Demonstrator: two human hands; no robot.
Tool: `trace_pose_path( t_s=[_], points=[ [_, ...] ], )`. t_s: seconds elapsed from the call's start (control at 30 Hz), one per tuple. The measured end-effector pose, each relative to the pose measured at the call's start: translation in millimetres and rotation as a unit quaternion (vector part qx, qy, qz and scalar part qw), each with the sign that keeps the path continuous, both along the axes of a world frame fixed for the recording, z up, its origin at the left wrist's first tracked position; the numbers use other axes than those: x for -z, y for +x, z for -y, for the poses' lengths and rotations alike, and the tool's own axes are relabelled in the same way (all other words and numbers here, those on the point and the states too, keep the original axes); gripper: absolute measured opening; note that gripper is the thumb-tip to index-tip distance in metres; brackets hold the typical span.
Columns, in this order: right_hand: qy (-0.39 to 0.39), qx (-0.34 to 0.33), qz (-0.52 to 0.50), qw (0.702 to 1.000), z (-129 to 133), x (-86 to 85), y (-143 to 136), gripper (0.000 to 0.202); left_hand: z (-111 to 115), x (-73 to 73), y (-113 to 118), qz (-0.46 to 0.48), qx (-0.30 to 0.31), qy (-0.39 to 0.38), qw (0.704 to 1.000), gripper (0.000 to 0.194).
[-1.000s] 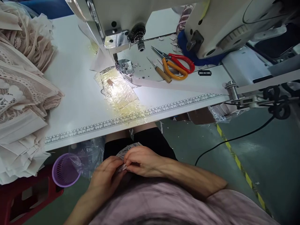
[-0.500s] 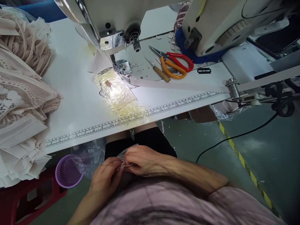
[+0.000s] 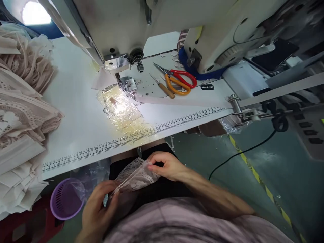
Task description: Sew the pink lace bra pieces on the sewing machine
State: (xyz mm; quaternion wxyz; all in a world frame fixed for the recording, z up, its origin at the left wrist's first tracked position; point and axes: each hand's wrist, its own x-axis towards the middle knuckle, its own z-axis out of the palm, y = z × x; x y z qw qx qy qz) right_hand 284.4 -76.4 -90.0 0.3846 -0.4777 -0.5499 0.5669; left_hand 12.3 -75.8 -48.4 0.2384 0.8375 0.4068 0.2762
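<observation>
Over my lap, a piece of pale pink lace fabric is stretched between both hands. My left hand pinches its lower left end between thumb and fingers. At the upper right end, my right hand grips the lace edge with thumb and forefinger. The seam or edge of the lace runs slantwise from one hand to the other. Beyond the hands stands the sewing machine, its presser foot over the needle plate. A strip of light fabric lies left of the foot.
Lace garment pieces are heaped on the table's left. Scissors with red and orange handles, a wooden-handled awl and a razor blade lie right of the needle. A printed ruler follows the table edge. A purple basket sits below left.
My hands have moved apart, left hand down and left, right hand to the right. The bunched lace is now spread out between them. The view has shifted somewhat.
</observation>
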Motion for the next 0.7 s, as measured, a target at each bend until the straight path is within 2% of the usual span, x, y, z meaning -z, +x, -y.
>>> trace_pose_path(
  t_s=[0.13,0.3,0.47,0.6,0.7],
  points=[
    [-0.087,0.103,-0.108,0.985,3.2,4.0,-15.1,0.02,2.3,0.2,-1.3,0.011,-0.015,-0.001,1.0,0.01],
    [-0.144,0.143,-0.201,0.958,5.2,-3.1,-25.4,0.025,8.6,-3.8,0.9,0.057,-0.038,-0.025,0.997,0.013],
    [-0.141,0.114,-0.233,0.955,7.4,-17.6,-23.4,0.031,14.2,-0.5,-6.7,0.064,-0.069,-0.052,0.994,0.013],
    [-0.113,0.076,-0.188,0.973,9.3,-24.0,-21.0,0.017,16.9,2.9,-10.9,0.063,-0.103,-0.069,0.99,0.012],
    [-0.085,0.076,-0.181,0.977,10.3,-24.6,-20.6,0.011,17.8,3.3,-9.2,0.108,-0.112,-0.103,0.982,0.012]
  ],
)
